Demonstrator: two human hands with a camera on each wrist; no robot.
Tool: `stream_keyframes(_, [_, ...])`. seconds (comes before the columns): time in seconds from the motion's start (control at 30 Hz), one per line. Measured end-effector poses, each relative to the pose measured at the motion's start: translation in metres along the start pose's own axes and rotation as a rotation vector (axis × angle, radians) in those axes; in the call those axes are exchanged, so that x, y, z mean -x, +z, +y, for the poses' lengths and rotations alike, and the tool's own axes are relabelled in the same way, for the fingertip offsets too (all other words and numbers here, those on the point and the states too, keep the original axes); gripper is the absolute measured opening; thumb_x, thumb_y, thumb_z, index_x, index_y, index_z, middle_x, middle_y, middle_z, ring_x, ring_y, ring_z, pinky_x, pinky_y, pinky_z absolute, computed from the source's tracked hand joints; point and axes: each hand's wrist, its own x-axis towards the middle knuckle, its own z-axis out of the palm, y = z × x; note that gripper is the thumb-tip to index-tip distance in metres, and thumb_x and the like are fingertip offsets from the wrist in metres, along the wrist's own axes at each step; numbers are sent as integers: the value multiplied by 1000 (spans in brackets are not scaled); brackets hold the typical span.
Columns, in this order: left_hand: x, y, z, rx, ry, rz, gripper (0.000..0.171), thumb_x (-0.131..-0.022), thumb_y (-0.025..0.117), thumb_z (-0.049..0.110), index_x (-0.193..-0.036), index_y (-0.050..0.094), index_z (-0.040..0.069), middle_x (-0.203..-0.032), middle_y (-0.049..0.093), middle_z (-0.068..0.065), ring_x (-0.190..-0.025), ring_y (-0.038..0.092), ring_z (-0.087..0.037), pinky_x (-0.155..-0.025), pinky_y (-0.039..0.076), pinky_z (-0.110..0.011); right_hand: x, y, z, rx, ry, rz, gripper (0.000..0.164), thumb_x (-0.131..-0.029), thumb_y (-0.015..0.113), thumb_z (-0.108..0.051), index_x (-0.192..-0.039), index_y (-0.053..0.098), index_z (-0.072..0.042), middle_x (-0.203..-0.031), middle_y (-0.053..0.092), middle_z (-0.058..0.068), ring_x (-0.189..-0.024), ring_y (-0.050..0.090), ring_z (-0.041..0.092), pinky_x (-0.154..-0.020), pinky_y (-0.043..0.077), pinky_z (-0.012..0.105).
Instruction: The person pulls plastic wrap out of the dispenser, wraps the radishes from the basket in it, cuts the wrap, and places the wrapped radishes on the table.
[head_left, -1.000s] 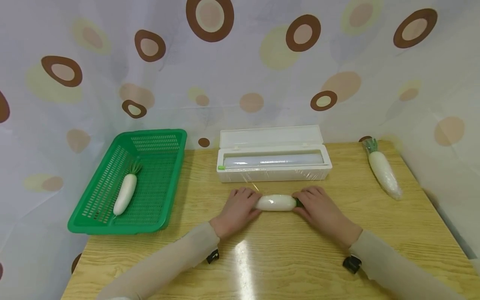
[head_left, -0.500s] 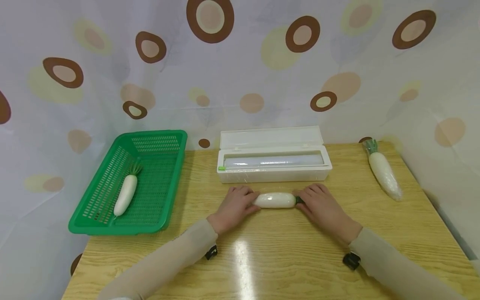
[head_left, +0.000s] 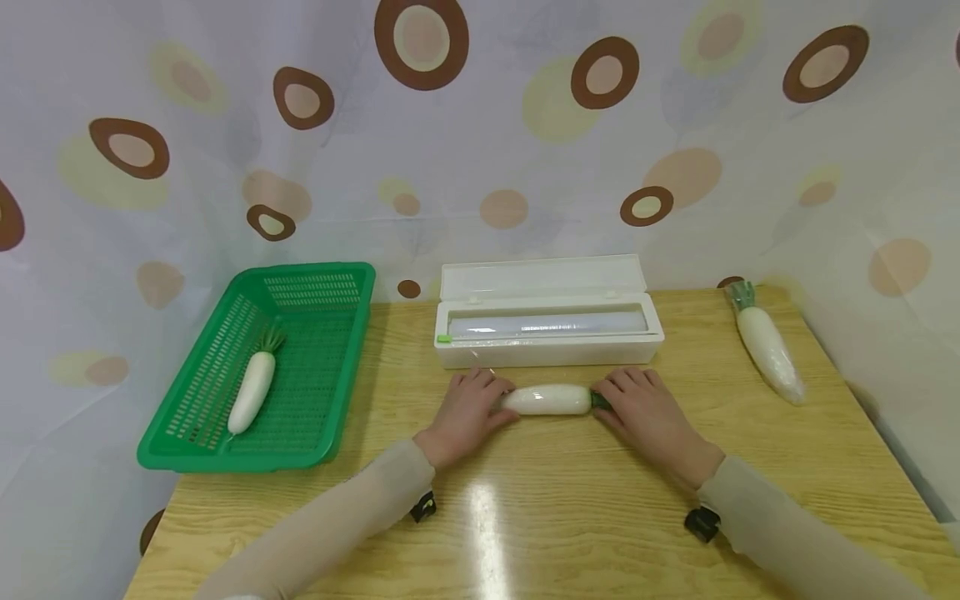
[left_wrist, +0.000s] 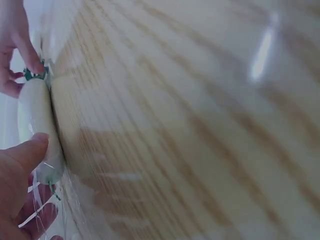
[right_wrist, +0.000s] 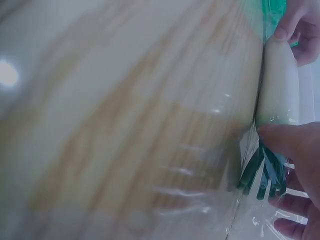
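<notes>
A white radish (head_left: pixel 551 400) in shiny clear film lies sideways on the table, just in front of the open cling film box (head_left: pixel 547 352). My left hand (head_left: pixel 463 418) holds its root end; in the left wrist view the thumb (left_wrist: pixel 34 150) presses on the white skin, fingers on the far side amid loose film. At the leafy end, my right hand (head_left: pixel 647 419) grips the base of the green leaves (right_wrist: pixel 265 172), thumb on the near side. Film spreads past the leaves onto the wood in the right wrist view.
A green basket (head_left: pixel 341 400) at the left contains another radish (head_left: pixel 253 392). One more radish (head_left: pixel 768 350), wrapped in film, lies at the right back. Inside the box sits a film roll (head_left: pixel 547 323), its lid (head_left: pixel 543 277) raised against the patterned curtain (head_left: pixel 450 167).
Both hands and the radish have shifted slightly away from me, nearer the box. The left hand has slid a little outward, showing more of the root end.
</notes>
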Motion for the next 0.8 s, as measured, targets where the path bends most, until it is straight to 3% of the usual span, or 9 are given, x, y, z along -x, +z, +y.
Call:
stream_keyframes(0.17, [2,-2,4,4,-28,-8,42,-95,76,39,-127,67,14,-118,70,-3,-115,61,-25,-93,44,-44,0,-8,-4,-5,8,-19,41,-93,80,-23,-125,65,-2,-116,66,14,-110,60,35,-92,47,54])
stream_keyframes(0.33, [6,-2,6,-3,-40,27,41,-95,76,41,-124,67,14,-116,67,-2,-112,61,-22,-93,42,-42,0,-10,-4,-16,-36,30,47,-89,84,-24,-125,65,0,-117,65,17,-110,60,38,-93,47,56])
stream_keyframes(0.53, [12,-9,-1,90,-71,165,32,-97,76,37,-116,70,13,-113,67,-2,-110,62,-23,-94,45,-45,-13,-12,-1,-69,-80,115,37,-88,82,-16,-119,67,0,-111,67,15,-105,62,37,-90,47,55])
stream_keyframes(0.67, [14,-19,-9,283,-203,273,27,-95,78,26,-113,67,10,-114,63,-6,-110,58,-27,-95,47,-44,-32,-20,-4,-119,-76,119,27,-92,78,-13,-114,70,-2,-105,69,11,-99,64,33,-86,50,52])
stream_keyframes(0.8, [14,-29,-19,492,-379,384,39,-94,79,20,-123,58,5,-122,54,-13,-110,51,-34,-93,46,-43,-60,-29,-13,-158,-93,94,17,-95,76,-14,-109,72,-4,-100,70,8,-91,65,28,-82,53,48])
